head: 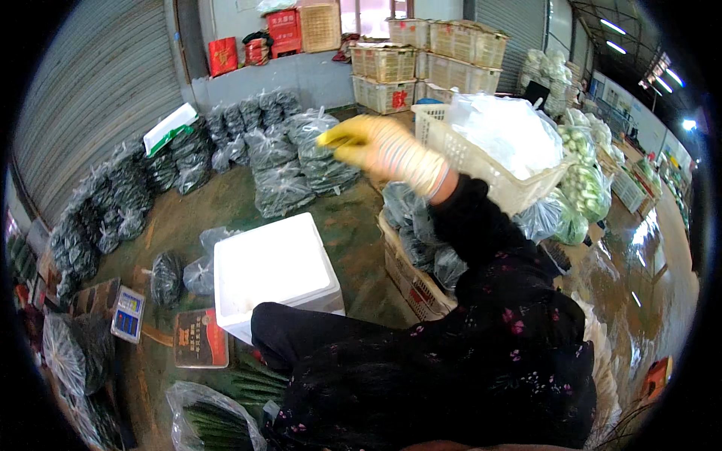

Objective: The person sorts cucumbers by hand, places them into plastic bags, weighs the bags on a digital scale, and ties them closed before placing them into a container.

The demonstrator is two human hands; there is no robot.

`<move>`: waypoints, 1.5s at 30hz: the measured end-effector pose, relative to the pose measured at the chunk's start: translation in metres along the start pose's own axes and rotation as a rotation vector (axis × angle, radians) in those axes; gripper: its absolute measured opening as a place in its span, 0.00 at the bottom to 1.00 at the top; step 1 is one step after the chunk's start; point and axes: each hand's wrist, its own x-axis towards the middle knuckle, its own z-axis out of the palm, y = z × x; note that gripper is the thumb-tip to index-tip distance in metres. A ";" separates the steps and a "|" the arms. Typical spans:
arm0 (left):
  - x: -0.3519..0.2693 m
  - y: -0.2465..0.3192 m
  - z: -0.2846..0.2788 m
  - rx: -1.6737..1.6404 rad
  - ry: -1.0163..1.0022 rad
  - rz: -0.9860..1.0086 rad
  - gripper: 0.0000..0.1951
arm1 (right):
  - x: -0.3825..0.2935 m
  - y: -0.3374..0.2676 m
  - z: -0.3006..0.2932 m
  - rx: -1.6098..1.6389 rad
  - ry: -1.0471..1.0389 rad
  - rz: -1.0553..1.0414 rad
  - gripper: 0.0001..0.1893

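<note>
My right hand (369,146), in a yellow-coated glove with a striped cuff, is raised in front of me, its fingers a little apart and nothing visible in them. It is slightly blurred. My left hand is out of view. Below and left of the glove, a white foam box (273,259) stands beside my knee. Under my forearm is a plastic crate (414,287) with tied bags of dark produce (412,225). Behind the arm, a pale plastic crate (491,163) holds clear plastic bags (510,129). An open bag of long green vegetables (217,423) lies at the bottom.
Many tied bags of dark greens (127,186) line the shutter and wall. A scale display (128,315) stands near a black-and-red board (200,338). Stacked crates (389,79) are at the back. Bags of pale green vegetables (584,186) stand on the right, beside wet floor (637,270).
</note>
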 end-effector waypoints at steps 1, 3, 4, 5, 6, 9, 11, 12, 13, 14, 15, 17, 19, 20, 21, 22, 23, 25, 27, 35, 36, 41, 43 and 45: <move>0.007 0.013 0.009 -0.037 -0.034 0.056 0.16 | -0.002 0.011 -0.024 -0.229 -0.006 0.063 0.12; 0.016 0.038 0.026 -0.104 -0.084 0.151 0.16 | -0.008 0.027 -0.082 -0.455 -0.117 0.145 0.14; 0.019 0.047 0.035 -0.121 -0.104 0.176 0.16 | -0.009 0.048 -0.107 -0.652 -0.185 0.278 0.15; 0.021 0.053 0.039 -0.138 -0.118 0.199 0.16 | -0.013 0.041 -0.126 -0.790 -0.236 0.485 0.14; 0.022 0.057 0.045 -0.148 -0.133 0.218 0.17 | -0.025 0.075 -0.151 -0.973 -0.284 0.565 0.16; 0.019 0.052 0.047 -0.148 -0.108 0.205 0.17 | -0.060 0.094 -0.178 -1.061 -0.263 0.700 0.26; 0.016 0.039 0.041 -0.127 -0.084 0.183 0.17 | -0.076 0.130 -0.192 -1.096 -0.482 0.793 0.25; 0.012 0.028 0.036 -0.106 -0.056 0.152 0.17 | -0.078 0.134 -0.192 -1.027 -0.468 0.759 0.23; 0.010 0.018 0.031 -0.082 -0.030 0.122 0.17 | -0.082 0.138 -0.195 -0.957 -0.449 0.733 0.22; 0.007 0.006 0.024 -0.050 -0.007 0.089 0.17 | -0.076 0.151 -0.198 -1.078 -0.437 0.579 0.17; 0.001 -0.007 0.017 -0.017 0.028 0.049 0.17 | -0.060 0.154 -0.203 -1.145 -0.388 0.658 0.17; -0.008 -0.037 0.002 0.058 0.090 -0.043 0.18 | -0.049 0.146 -0.222 -0.493 0.048 0.580 0.14; -0.024 -0.073 -0.015 0.136 0.155 -0.151 0.18 | -0.037 0.108 -0.226 0.389 0.386 0.330 0.13; -0.036 -0.093 -0.023 0.176 0.186 -0.219 0.18 | -0.031 0.068 -0.216 0.783 0.311 0.326 0.14; -0.043 -0.113 -0.032 0.215 0.200 -0.265 0.18 | -0.032 0.037 -0.213 1.156 0.238 0.318 0.15; -0.049 -0.133 -0.042 0.259 0.210 -0.306 0.18 | -0.029 0.059 -0.227 1.149 0.244 0.313 0.15; -0.058 -0.150 -0.050 0.314 0.224 -0.359 0.18 | -0.018 0.107 -0.247 0.737 0.216 0.388 0.15; -0.083 -0.190 -0.066 0.405 0.236 -0.480 0.19 | -0.001 0.133 -0.256 0.325 0.160 0.438 0.16; -0.112 -0.230 -0.080 0.479 0.240 -0.594 0.19 | 0.013 0.123 -0.256 0.325 0.005 0.363 0.15; -0.227 -0.318 -0.142 0.908 0.052 -0.903 0.20 | 0.063 0.045 -0.252 0.197 -0.053 0.139 0.11; -0.249 -0.307 -0.142 0.996 0.028 -0.947 0.20 | 0.061 0.002 -0.217 0.387 -0.110 -0.004 0.12; -0.123 -0.084 -0.118 0.973 0.293 -0.576 0.22 | 0.066 -0.092 -0.101 0.037 -0.564 -0.426 0.11; -0.076 0.024 -0.063 0.476 0.404 -0.034 0.16 | 0.061 -0.098 -0.052 -0.036 -0.574 -0.584 0.11; -0.027 0.080 -0.026 -0.210 0.171 0.248 0.26 | 0.039 -0.109 -0.028 -0.240 -0.502 -0.708 0.08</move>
